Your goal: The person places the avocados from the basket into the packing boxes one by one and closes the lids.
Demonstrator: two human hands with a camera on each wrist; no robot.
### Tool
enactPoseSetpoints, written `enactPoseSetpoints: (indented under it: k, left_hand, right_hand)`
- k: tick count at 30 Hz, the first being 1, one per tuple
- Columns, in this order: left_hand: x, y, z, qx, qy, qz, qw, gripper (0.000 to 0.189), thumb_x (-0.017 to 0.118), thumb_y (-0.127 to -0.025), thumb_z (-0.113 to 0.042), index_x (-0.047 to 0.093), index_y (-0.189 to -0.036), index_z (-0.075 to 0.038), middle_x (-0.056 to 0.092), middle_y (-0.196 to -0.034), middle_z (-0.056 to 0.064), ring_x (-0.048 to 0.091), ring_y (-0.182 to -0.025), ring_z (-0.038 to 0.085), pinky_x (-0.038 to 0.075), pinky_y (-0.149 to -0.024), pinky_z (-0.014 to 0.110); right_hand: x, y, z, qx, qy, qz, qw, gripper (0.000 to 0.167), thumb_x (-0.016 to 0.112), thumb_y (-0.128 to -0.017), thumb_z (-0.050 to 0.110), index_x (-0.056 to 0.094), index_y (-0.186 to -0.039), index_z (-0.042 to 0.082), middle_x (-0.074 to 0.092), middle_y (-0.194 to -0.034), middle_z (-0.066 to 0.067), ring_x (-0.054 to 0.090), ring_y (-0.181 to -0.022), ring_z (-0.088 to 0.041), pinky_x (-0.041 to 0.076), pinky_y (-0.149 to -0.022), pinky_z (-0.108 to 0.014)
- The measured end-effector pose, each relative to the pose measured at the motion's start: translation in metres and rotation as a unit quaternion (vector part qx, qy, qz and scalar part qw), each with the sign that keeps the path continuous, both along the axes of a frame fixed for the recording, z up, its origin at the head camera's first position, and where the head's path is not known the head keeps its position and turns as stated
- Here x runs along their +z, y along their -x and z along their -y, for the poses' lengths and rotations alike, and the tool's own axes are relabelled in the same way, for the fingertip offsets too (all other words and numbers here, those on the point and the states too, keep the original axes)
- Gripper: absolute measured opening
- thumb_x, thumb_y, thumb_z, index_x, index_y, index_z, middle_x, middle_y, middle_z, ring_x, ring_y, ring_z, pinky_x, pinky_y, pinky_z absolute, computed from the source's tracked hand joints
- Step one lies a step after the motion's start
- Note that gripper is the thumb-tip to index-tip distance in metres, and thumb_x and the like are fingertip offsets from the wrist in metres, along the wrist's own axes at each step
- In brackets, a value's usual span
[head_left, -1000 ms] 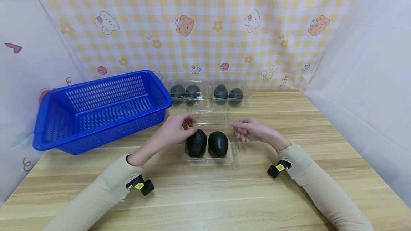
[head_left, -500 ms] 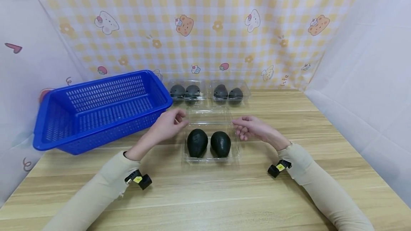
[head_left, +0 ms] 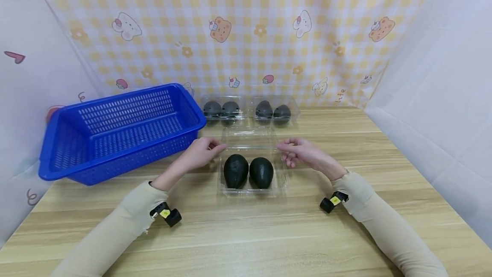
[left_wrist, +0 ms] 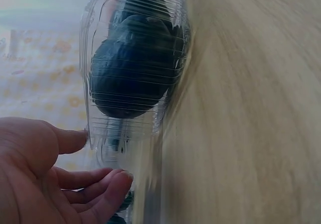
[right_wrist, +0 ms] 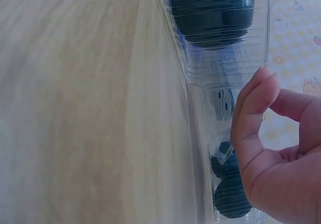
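Two dark green avocados, the left one (head_left: 236, 171) and the right one (head_left: 261, 172), lie side by side in a clear plastic clamshell box (head_left: 250, 191). Its lid (head_left: 250, 137) is folded back, away from the person. At the box's left rear corner is the left hand (head_left: 199, 154); in the left wrist view its thumb (left_wrist: 72, 141) touches the rim, and the other fingers stay apart from the thumb. On the opposite rear corner the right hand (head_left: 303, 153) pinches the rim between thumb and index fingertip (right_wrist: 268, 83).
A blue slotted plastic basket (head_left: 123, 136) stands at the left. Behind the lid are two closed clear boxes, a left one (head_left: 242, 114) and a right one (head_left: 294, 108), each with two avocados. A checked curtain (head_left: 246, 54) hangs behind the wooden table (head_left: 246, 238).
The left hand has left the left avocado and moved back to the box's left rear corner. The right avocado rolled slightly right, then back left. The right hand has stayed in place.
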State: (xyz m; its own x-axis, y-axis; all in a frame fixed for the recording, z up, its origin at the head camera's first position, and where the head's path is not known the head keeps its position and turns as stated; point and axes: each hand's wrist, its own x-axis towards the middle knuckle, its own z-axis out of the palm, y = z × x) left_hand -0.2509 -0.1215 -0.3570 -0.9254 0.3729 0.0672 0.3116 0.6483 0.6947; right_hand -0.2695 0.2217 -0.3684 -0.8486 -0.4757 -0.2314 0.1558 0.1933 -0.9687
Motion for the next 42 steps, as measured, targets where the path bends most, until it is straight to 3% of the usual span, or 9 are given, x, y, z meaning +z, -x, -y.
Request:
enactPoseSetpoints:
  k: [4,10,19,32,42]
  left_hand:
    - [-0.003,0.001,-0.001,0.005,-0.026,0.014,0.9996,0.033,0.058,-0.104,-0.028,0.070,-0.109,0.003,0.068,-0.088,0.009,0.064,-0.076,0.022,0.053,-0.072,0.036]
    - [-0.004,0.003,0.000,0.010,-0.068,0.069,0.9952,0.035,0.059,-0.104,-0.028,0.067,-0.113,0.005,0.067,-0.091,0.012,0.066,-0.076,0.027,0.058,-0.064,0.036]
    - [0.003,0.002,0.005,0.004,-0.065,0.110,0.9917,0.034,0.063,-0.101,-0.028,0.065,-0.114,0.003,0.067,-0.092,0.014,0.065,-0.076,0.024,0.058,-0.069,0.037]
    - [0.011,-0.002,0.007,-0.004,-0.079,0.135,0.9876,0.028,0.068,-0.098,-0.022,0.065,-0.108,0.004,0.067,-0.086,0.012,0.066,-0.073,0.024,0.059,-0.072,0.041]
    - [0.016,-0.003,0.009,-0.019,-0.086,0.127,0.9880,0.024,0.069,-0.096,-0.015,0.064,-0.109,0.005,0.068,-0.096,0.014,0.070,-0.080,0.027,0.060,-0.074,0.040]
  right_hand:
    - [0.000,0.000,0.000,0.002,0.002,-0.002,1.0000,0.031,0.053,-0.106,0.015,0.043,-0.124,-0.008,0.059,-0.080,-0.006,0.060,-0.061,-0.010,0.049,-0.055,-0.019]
    - [0.000,0.000,-0.001,0.008,0.005,0.000,1.0000,0.029,0.054,-0.105,0.013,0.041,-0.122,-0.007,0.061,-0.079,-0.006,0.060,-0.062,-0.010,0.049,-0.055,-0.019]
    - [0.003,0.001,-0.002,0.047,0.018,0.010,0.9987,0.014,0.054,-0.104,0.009,0.045,-0.108,-0.002,0.064,-0.074,-0.006,0.061,-0.059,-0.009,0.049,-0.053,-0.019]
    - [0.005,-0.002,-0.002,0.058,0.015,0.021,0.9980,0.016,0.057,-0.102,0.010,0.045,-0.109,0.000,0.065,-0.074,-0.007,0.060,-0.058,-0.009,0.049,-0.052,-0.019]
    - [0.007,-0.003,-0.003,0.071,0.018,0.008,0.9973,0.018,0.059,-0.098,0.007,0.044,-0.108,0.002,0.063,-0.077,-0.008,0.062,-0.060,-0.012,0.050,-0.055,-0.020]
